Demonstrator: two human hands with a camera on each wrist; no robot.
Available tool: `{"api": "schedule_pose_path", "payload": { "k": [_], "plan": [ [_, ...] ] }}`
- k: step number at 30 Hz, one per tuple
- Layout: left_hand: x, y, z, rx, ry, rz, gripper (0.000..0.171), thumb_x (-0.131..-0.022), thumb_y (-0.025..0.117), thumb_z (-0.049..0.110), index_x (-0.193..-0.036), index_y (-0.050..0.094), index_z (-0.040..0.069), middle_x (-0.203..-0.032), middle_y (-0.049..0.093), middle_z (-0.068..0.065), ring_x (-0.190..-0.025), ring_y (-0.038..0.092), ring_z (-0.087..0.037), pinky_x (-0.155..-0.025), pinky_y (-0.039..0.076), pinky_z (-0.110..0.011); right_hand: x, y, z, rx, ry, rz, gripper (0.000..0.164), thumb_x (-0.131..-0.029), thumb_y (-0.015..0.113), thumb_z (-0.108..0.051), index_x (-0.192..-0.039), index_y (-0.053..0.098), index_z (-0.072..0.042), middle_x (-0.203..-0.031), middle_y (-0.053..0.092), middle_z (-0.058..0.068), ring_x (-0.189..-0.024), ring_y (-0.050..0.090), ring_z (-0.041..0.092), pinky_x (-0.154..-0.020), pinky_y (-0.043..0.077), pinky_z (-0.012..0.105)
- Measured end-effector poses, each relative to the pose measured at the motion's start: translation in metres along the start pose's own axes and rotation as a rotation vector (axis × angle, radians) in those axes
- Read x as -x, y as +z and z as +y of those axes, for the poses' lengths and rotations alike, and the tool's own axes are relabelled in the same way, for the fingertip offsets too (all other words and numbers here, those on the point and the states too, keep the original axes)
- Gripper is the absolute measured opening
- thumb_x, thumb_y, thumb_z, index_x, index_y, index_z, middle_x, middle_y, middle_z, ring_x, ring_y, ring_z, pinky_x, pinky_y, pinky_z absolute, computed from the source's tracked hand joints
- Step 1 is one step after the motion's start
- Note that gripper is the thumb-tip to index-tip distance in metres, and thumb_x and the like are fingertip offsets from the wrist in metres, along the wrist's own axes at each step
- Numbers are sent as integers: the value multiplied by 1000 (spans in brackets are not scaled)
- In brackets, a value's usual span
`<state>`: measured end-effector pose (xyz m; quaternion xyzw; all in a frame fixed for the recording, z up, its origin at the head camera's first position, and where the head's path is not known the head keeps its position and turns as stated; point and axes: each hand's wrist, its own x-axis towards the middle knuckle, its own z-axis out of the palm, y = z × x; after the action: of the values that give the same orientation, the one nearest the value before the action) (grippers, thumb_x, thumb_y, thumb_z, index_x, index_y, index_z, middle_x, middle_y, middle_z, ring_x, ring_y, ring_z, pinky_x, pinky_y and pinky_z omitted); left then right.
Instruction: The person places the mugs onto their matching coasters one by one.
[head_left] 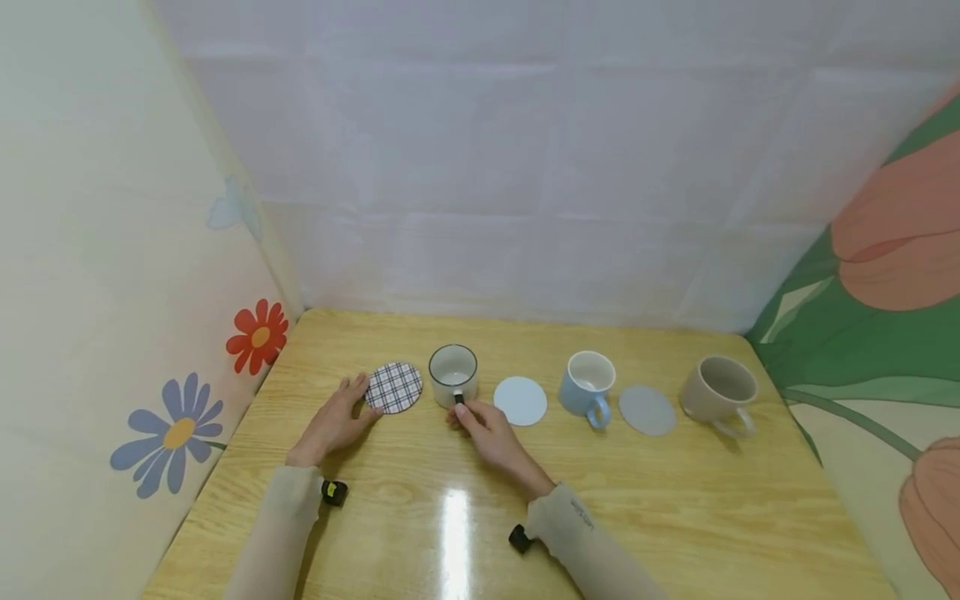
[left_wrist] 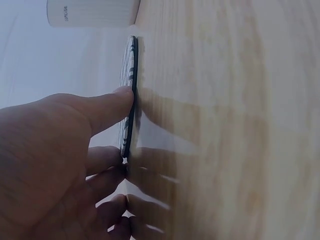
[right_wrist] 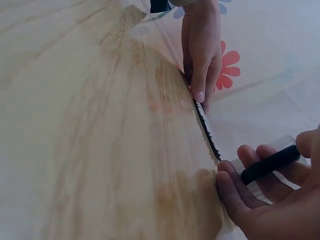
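Observation:
A white enamel-style mug (head_left: pixel 453 375) with a dark rim and black handle stands upright on the table. My right hand (head_left: pixel 486 429) pinches its handle (right_wrist: pixel 270 164) between thumb and fingers. Just left of that mug lies a round plaid coaster (head_left: pixel 393 387), flat on the wood. My left hand (head_left: pixel 339 423) rests at the coaster's left edge. Its thumb (left_wrist: pixel 112 107) touches the rim and the other fingers lie extended on the table. The left wrist view shows the coaster edge-on, with the mug's lower part beyond it.
To the right stand a pale blue coaster (head_left: pixel 521 401), a blue mug (head_left: pixel 587 383), a grey coaster (head_left: pixel 647 410) and a beige mug (head_left: pixel 717 389), in a row on the wooden table (head_left: pixel 390 533). A white cloth backdrop (head_left: pixel 480 167) rises behind; patterned cloths flank both sides.

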<state>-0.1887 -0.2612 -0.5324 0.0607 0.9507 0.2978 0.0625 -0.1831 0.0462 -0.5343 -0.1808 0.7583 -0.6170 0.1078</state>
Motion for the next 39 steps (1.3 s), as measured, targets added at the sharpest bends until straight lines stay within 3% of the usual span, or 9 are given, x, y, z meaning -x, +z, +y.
{"api": "schedule_pose_path", "payload": {
  "k": [10, 19, 24, 30, 34, 39],
  "plan": [
    [-2, 5, 0, -15, 5, 3, 73, -108, 64, 28, -163, 30, -8, -173, 23, -28, -161, 12, -55, -129, 17, -68, -2, 4, 8, -30, -19, 32, 40, -116, 46, -18, -107, 74, 10, -106, 77, 25, -98, 75, 33, -89, 65, 43],
    [-4, 9, 2, -21, 25, 7, 73, -108, 65, 27, -161, 32, -10, -172, 25, -29, -160, 14, -57, -128, 19, -71, -4, 3, 12, -71, -19, 35, 38, -114, 49, -14, -107, 74, 13, -107, 77, 29, -99, 76, 41, -89, 66, 44],
    [-4, 7, 2, -22, 15, 8, 73, -108, 64, 27, -162, 31, -9, -172, 24, -28, -160, 13, -55, -128, 19, -70, -4, 3, 10, -22, -18, 55, 35, -113, 53, -17, -106, 78, 7, -106, 79, 23, -96, 76, 29, -87, 65, 32],
    [-3, 4, 2, -39, 9, 11, 73, -108, 64, 28, -162, 31, -8, -172, 24, -29, -160, 13, -56, -128, 20, -70, -5, 0, 4, 113, -33, 110, 28, -108, 64, -21, -101, 83, -2, -101, 82, 11, -86, 63, 8, -79, 52, 20],
    [-1, 2, 2, -38, 5, 7, 73, -108, 64, 29, -162, 32, -9, -172, 24, -29, -160, 14, -56, -128, 20, -70, -5, 1, 1, 111, -19, 117, 26, -107, 65, -19, -100, 84, -3, -101, 83, 10, -86, 63, 5, -80, 52, 18],
    [0, 1, 3, -39, 4, 6, 73, -109, 64, 27, -163, 30, -8, -173, 23, -27, -161, 12, -54, -129, 18, -69, -6, 3, 0, 73, -30, 141, 24, -107, 66, -14, -97, 84, -1, -100, 83, 13, -88, 68, 13, -80, 52, 16]
  ]
}}
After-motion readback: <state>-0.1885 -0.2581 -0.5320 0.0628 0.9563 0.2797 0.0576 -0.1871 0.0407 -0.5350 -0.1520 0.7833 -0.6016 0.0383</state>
